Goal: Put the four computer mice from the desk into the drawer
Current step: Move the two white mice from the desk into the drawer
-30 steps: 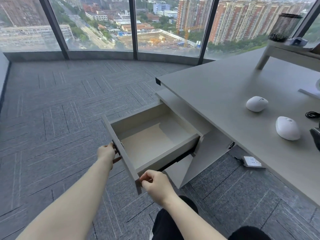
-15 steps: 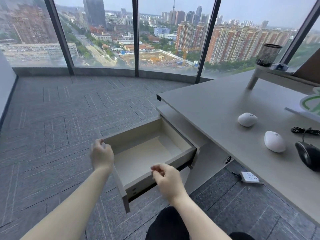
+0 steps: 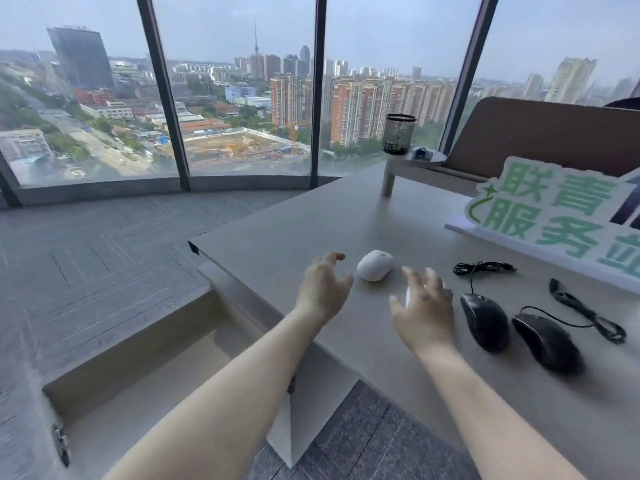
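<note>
Hands: half a second ago we saw both at the front of the drawer; now both are up over the desk (image 3: 284, 237), holding nothing.
Left hand (image 3: 323, 289): fingers spread and curled, just beside the left of the white mouse (image 3: 374, 265), not touching it that we can see.
Right hand (image 3: 424, 308): fingers spread, hovering over the second white mouse (image 3: 407, 296), of which we see only a sliver; we cannot tell whether it touches.
Black mice: the nearer-left one (image 3: 485, 322) and the other (image 3: 547, 342) lie side by side to the right of the right hand, cords trailing behind; before, only one showed at the frame edge.
Drawer (image 3: 138, 344): pulled out, below the desk's left edge, nothing visible inside, as before.
View: tilted up and right since then; we now see a green-lettered sign (image 3: 554, 216) and a mesh pen cup (image 3: 400, 133) on a riser.
</note>
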`<state>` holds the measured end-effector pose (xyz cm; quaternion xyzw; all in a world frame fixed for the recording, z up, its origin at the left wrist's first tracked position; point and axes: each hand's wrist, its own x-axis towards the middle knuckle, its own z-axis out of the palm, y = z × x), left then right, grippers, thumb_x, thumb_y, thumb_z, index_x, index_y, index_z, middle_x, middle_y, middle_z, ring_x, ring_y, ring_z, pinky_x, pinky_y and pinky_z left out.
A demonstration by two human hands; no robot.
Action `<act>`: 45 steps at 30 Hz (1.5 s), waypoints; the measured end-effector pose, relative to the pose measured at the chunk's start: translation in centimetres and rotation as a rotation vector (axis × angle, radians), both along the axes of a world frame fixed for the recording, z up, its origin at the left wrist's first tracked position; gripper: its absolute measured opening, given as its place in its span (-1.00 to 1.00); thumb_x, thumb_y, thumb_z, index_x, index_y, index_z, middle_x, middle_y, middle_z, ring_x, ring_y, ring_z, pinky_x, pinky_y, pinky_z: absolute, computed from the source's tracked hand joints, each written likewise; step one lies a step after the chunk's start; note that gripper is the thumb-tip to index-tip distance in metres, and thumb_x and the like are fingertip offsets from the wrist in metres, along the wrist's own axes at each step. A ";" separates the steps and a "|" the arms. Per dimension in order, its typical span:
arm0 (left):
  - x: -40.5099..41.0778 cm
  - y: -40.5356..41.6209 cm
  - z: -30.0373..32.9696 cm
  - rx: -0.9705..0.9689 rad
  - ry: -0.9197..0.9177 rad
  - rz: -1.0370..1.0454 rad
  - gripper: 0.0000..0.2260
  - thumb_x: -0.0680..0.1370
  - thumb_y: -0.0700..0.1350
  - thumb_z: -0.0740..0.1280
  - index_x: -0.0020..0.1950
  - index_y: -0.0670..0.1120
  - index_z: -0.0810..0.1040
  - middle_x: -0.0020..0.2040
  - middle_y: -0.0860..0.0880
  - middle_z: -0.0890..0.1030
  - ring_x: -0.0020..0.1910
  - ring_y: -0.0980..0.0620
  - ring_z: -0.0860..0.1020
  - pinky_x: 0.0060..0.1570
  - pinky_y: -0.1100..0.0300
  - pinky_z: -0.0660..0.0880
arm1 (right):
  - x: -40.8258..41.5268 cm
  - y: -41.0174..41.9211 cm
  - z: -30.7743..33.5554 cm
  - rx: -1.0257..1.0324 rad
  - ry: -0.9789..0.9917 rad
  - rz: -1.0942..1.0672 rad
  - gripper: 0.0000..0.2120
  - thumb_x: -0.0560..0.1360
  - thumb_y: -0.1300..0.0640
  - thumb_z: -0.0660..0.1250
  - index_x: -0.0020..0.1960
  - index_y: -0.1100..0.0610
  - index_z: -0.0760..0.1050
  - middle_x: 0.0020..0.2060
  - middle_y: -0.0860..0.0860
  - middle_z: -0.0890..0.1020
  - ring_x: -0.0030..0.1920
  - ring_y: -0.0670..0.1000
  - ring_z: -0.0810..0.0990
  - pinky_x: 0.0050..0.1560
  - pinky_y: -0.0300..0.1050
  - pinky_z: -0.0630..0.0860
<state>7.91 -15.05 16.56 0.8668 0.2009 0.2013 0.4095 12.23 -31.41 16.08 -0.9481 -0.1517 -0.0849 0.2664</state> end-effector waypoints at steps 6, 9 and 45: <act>8.2 -3.2 -2.2 0.148 0.110 -0.046 -0.47 0.46 0.06 0.31 0.42 0.04 0.32 0.38 -0.09 0.41 0.34 -0.18 0.38 0.25 -0.05 0.39 | 3.0 -1.3 -2.6 -0.115 0.125 -0.017 -0.43 0.55 -0.06 0.22 0.51 -0.05 0.15 0.52 0.20 0.14 0.41 0.28 0.24 0.42 0.05 0.17; 10.3 -3.7 -3.1 0.344 0.191 -0.022 -0.48 0.48 0.08 0.27 0.43 0.05 0.31 0.36 -0.12 0.46 0.32 -0.20 0.39 0.27 -0.02 0.34 | 3.5 -1.5 -2.7 -0.100 0.094 0.008 -0.44 0.54 0.04 0.21 0.51 0.01 0.17 0.48 0.23 0.20 0.38 0.28 0.26 0.42 0.05 0.15; -15.9 21.6 -20.8 -0.039 0.608 0.591 -0.61 0.47 0.06 0.23 0.29 0.04 0.41 0.17 -0.17 0.46 0.19 -0.23 0.43 0.11 0.01 0.43 | -10.7 29.0 -17.1 -0.587 0.502 0.567 -0.44 0.51 0.16 0.19 0.49 0.01 0.16 0.38 0.18 0.29 0.34 0.24 0.26 0.29 0.05 0.38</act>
